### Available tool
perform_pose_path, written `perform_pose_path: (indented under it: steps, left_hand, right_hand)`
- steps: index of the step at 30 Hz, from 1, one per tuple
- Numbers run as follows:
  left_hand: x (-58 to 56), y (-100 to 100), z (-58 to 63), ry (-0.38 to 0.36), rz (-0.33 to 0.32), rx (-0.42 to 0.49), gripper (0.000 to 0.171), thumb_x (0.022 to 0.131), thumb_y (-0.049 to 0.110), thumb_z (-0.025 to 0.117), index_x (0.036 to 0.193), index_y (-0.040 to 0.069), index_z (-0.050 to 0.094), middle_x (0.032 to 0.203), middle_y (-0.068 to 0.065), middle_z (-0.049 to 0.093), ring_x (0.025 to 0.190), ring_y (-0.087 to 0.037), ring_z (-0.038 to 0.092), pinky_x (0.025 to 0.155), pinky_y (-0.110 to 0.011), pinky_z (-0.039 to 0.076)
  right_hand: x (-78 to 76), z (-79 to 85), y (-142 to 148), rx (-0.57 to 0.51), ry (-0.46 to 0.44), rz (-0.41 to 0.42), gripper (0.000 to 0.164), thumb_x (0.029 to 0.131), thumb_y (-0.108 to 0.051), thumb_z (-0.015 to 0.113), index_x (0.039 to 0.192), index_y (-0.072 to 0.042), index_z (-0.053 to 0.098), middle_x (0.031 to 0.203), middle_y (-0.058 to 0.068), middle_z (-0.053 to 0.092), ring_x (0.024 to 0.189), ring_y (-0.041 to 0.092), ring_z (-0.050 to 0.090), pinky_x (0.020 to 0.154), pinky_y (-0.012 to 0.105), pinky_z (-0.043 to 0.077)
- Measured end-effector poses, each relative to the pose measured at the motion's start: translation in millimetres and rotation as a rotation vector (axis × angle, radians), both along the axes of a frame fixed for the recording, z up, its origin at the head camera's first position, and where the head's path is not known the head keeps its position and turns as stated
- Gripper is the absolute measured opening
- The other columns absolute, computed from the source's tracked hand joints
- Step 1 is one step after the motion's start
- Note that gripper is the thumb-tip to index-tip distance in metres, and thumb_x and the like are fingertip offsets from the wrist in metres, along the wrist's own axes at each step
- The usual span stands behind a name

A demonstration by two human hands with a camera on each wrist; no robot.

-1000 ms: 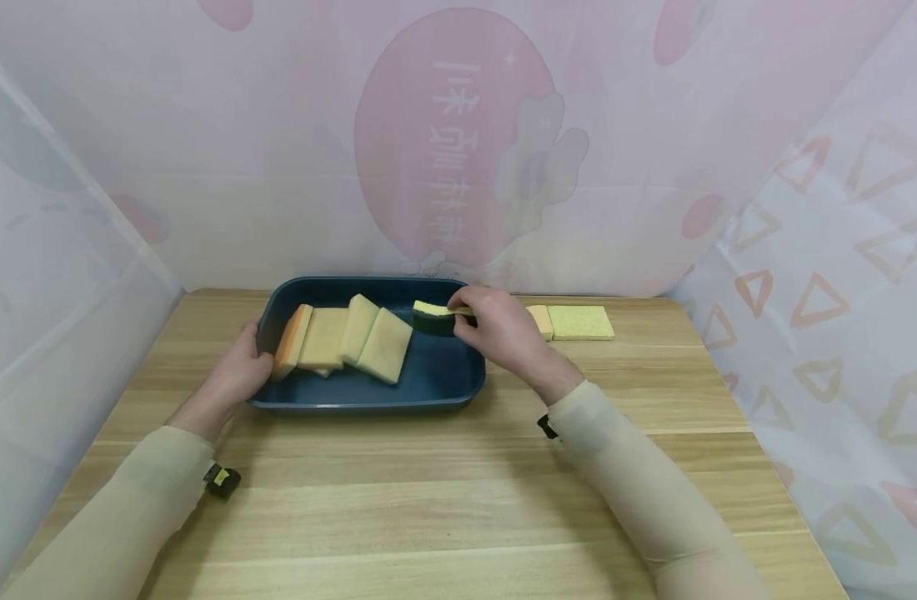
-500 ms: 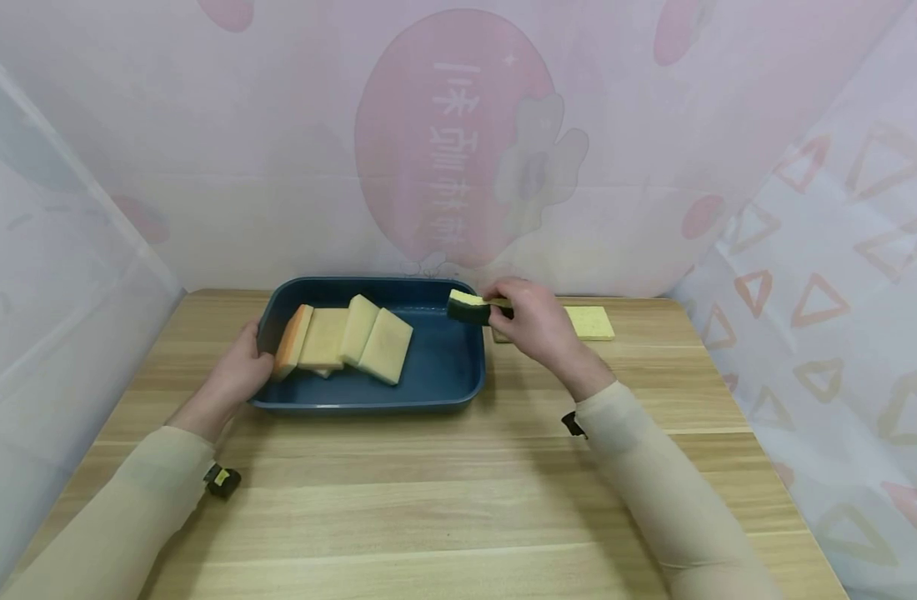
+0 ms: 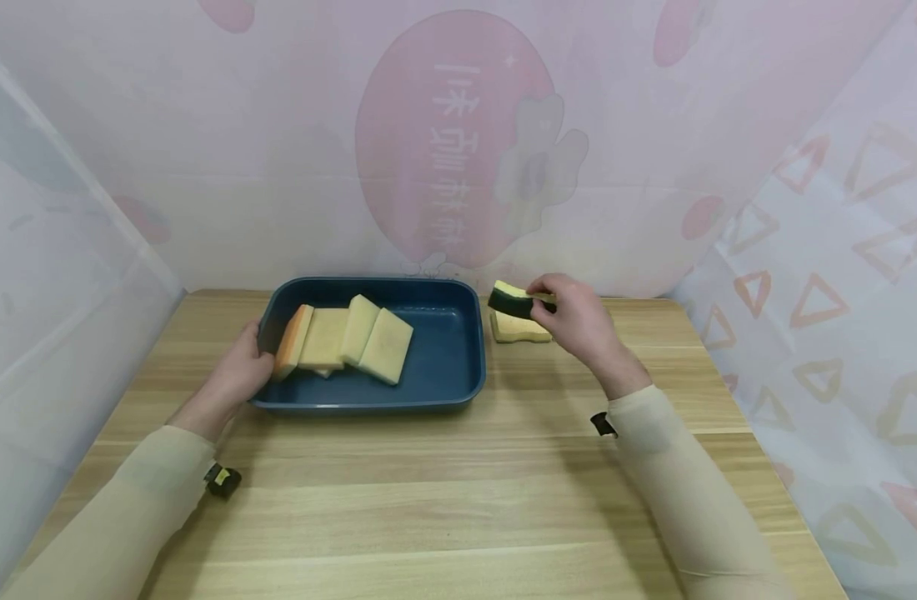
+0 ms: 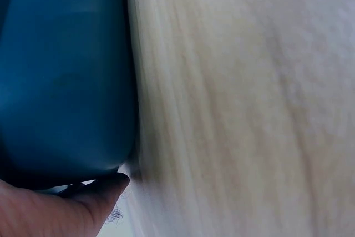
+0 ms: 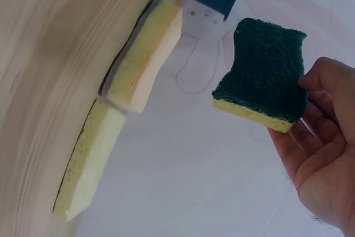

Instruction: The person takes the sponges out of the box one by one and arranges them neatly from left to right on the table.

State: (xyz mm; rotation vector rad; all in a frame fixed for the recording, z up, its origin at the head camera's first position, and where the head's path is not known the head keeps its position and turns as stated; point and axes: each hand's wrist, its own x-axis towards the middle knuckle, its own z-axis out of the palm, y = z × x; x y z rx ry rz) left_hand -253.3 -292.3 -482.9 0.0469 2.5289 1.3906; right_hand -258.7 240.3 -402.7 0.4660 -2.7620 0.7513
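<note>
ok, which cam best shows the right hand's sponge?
Right wrist: the sponge is large there, green scrub side and yellow edge both clear, right hand pinching one end. Head: smaller, partly hidden by the hand. Left wrist: not visible.

Right hand [image 3: 582, 325]: fingers [image 3: 550, 283] pinching dark-and-yellow sponge [image 3: 509, 302]. Left hand [image 3: 237, 367] gripping blue tray [image 3: 445, 367], pale sponges [image 3: 386, 346] inside.

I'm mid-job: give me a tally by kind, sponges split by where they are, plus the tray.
Held sponge, in the right hand: 1
Table sponges: 2
Tray sponges: 4 plainly seen; a corner peeking out beneath may be another
Blue tray: 1
Total: 8 plainly seen, 7 of them sponges
</note>
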Motion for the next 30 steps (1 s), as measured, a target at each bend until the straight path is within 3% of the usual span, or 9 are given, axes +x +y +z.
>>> perform_pose_path:
  steps: [13,22,25,30]
  left_hand:
    - [-2.3,-1.1,-1.2,-0.001,0.009,-0.023,0.082,0.110,-0.004,0.032,0.182,-0.014,-0.008,0.188,-0.048,0.007,0.178,-0.067,0.009,0.143,-0.083,0.016]
    - [-2.3,-1.3,-1.1,-0.011,0.014,-0.015,0.082,0.111,-0.004,0.031,0.182,-0.013,-0.009,0.189,-0.046,0.006,0.178,-0.066,0.006,0.144,-0.082,0.014]
    - [-2.0,-1.2,-0.4,-0.016,0.017,-0.014,0.082,0.111,-0.003,0.031,0.182,-0.012,-0.009,0.189,-0.046,0.006,0.179,-0.066,0.006,0.144,-0.082,0.014]
    - [-2.0,-1.7,0.2,-0.019,0.016,-0.020,0.082,0.112,-0.002,0.030,0.182,-0.012,-0.011,0.190,-0.045,0.001,0.179,-0.065,0.002,0.144,-0.082,0.011]
  right_hand:
    - [-6.0,-4.1,46.6,-0.053,-0.045,-0.104,0.025,0.111,-0.007,0.068,0.132,0.001,0.080,0.143,0.023,0.079,0.125,0.043,0.079,0.105,0.061,0.069]
    - [-7.9,-8.2,72.7,-0.064,-0.053,-0.160,0.029,0.111,-0.006,0.065,0.134,0.000,0.080,0.145,0.026,0.078,0.093,0.037,0.077,0.093,0.055,0.065]
    - [-7.8,-9.7,80.4,-0.069,-0.047,-0.172,0.029,0.111,-0.006,0.064,0.134,0.000,0.080,0.147,0.027,0.077,0.098,0.041,0.078,0.094,0.057,0.064]
    - [-7.7,-11.9,93.1,-0.093,-0.071,-0.206,0.030,0.113,-0.008,0.062,0.138,-0.001,0.079,0.151,0.027,0.075,0.123,0.047,0.077,0.101,0.063,0.064]
